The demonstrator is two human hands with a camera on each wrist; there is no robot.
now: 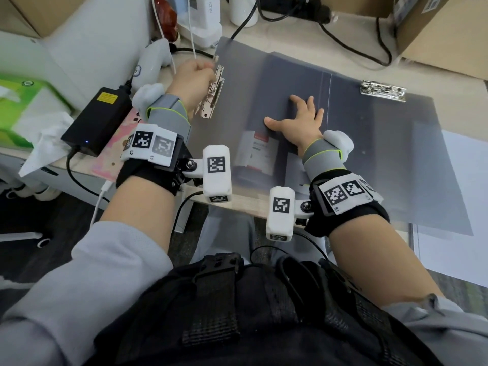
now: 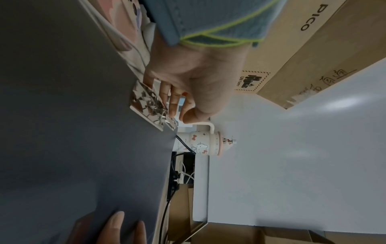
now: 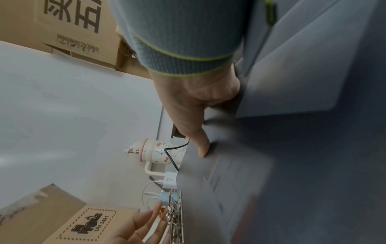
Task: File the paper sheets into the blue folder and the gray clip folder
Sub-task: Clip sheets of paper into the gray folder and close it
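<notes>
The gray clip folder lies spread open across the desk. One metal clip sits on its left flap, another clip at its far right edge. My left hand is at the left clip, fingers fairly straight and touching the metal, thumb beside them. My right hand lies flat with spread fingers on the folder's middle panel. A printed sheet with a red header shows through the translucent cover. I cannot make out the blue folder.
White paper sheets lie under the folder's right end. A black power adapter, a pink notebook and a green tissue box crowd the left. Cables, a cartoon mug and cardboard boxes stand behind.
</notes>
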